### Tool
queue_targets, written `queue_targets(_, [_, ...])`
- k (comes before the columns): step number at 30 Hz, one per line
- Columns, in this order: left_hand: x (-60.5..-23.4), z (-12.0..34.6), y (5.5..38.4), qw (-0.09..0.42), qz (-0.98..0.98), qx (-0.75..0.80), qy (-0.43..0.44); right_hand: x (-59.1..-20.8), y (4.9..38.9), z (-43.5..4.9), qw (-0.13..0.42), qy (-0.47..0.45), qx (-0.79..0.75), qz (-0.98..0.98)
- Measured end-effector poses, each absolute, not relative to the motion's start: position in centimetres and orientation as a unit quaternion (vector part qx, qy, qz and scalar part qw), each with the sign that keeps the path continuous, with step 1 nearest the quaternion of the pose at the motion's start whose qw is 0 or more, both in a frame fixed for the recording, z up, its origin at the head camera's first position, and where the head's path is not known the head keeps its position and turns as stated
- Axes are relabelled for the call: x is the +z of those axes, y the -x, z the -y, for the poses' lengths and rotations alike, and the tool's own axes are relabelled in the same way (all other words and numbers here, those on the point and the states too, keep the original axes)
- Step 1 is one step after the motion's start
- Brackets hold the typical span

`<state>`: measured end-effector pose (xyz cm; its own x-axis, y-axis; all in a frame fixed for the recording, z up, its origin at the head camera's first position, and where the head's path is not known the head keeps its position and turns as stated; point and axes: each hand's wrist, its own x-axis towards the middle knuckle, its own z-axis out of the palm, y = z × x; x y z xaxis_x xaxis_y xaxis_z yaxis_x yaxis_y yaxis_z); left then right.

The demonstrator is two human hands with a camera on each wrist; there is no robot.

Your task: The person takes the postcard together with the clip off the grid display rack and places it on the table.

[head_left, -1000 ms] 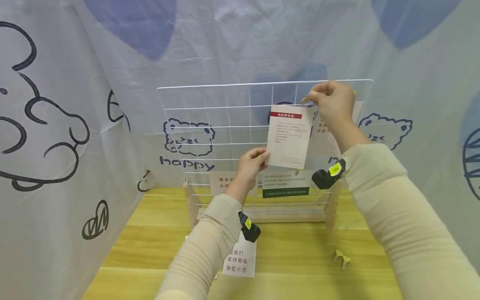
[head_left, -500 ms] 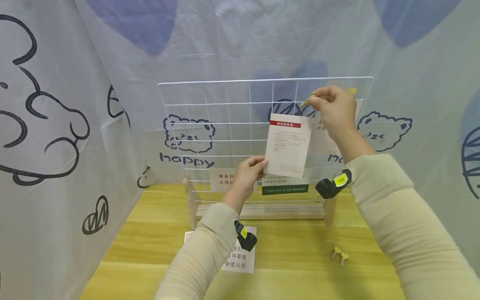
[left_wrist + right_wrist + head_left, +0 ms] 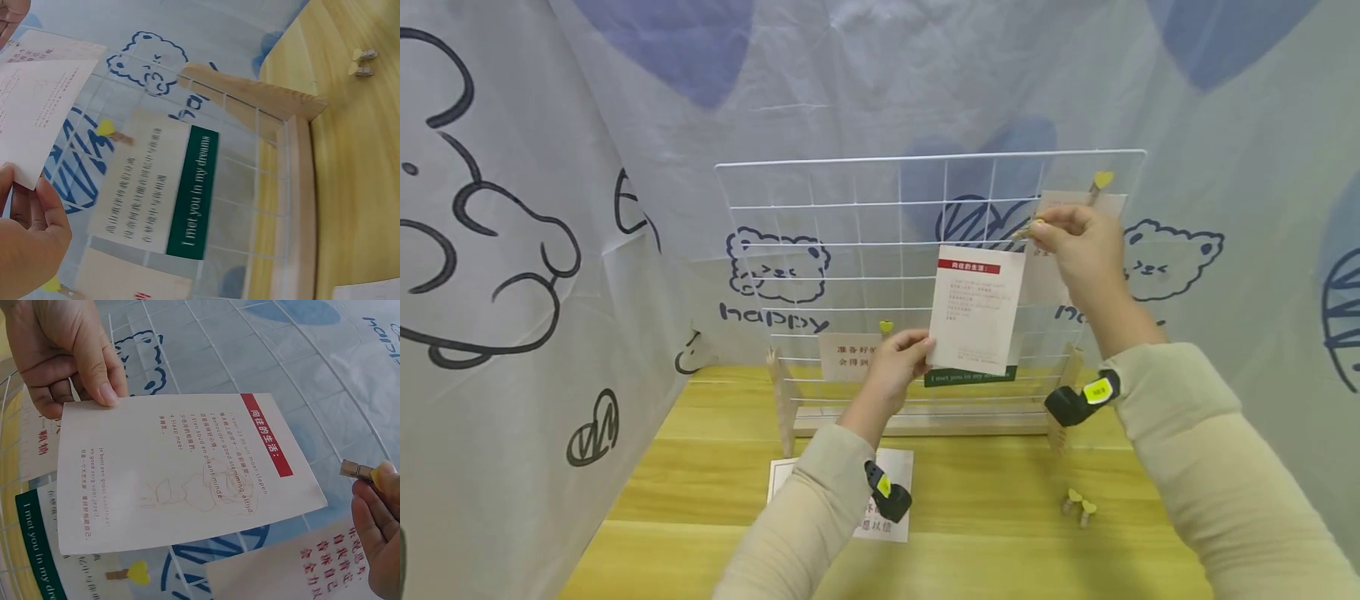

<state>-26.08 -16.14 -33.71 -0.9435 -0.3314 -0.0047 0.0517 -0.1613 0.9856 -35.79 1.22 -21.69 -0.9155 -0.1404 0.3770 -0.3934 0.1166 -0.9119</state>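
Note:
My left hand (image 3: 898, 367) pinches a white card (image 3: 976, 308) by its lower left edge, thumb in front. The card has a red title strip and small printed text. It stands before a white wire grid rack (image 3: 850, 162), overlapping the card with a green band (image 3: 195, 194) clipped there. Up and to the right, my right hand (image 3: 1086, 246) pinches a small wooden clothespin (image 3: 355, 469) with a yellow heart. In the right wrist view a gap shows between this clothespin and the card's top edge.
Other clipped cards hang on the grid: one at the right (image 3: 1052, 271) under a yellow heart clothespin (image 3: 1102, 182), another at the lower left (image 3: 842, 357). Two loose clothespins (image 3: 1078, 506) lie on the wooden table (image 3: 985, 550). Cards (image 3: 895, 475) lie near the left sleeve. Printed cloth hangs around.
The left hand has lowered the card along the grid. My right hand, with the clothespin, has come down and slightly right, uncovering the clothespin on the right card.

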Motion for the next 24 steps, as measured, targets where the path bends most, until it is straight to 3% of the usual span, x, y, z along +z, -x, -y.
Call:
queue_targets(9, [-36.2, 16.0, 25.5, 0.119, 0.628, -0.760, -0.115, -24.5, 35.1, -2.8, 0.058, -0.150, 0.656, 0.738])
queue_targets(11, [-36.6, 15.9, 25.3, 0.118, 0.627, -0.761, -0.118, -25.7, 36.0, -3.2, 0.032, -0.156, 0.681, 0.715])
queue_targets(14, [-37.3, 15.8, 25.0, 0.114, 0.624, -0.764, -0.120, -30.6, 41.0, -4.2, -0.003, -0.199, 0.741, 0.641])
queue_targets(18, [-38.2, 15.6, 24.4, 0.114, 0.621, -0.766, -0.121, -34.5, 43.6, -5.2, -0.030, -0.226, 0.768, 0.598])
queue_targets(21, [-38.9, 15.5, 24.0, 0.120, 0.619, -0.766, -0.125, -33.2, 39.8, -5.3, -0.024, -0.211, 0.743, 0.635])
queue_targets(24, [-39.6, 15.6, 23.5, 0.127, 0.618, -0.764, -0.134, -34.6, 39.1, -5.8, -0.020, -0.212, 0.726, 0.654])
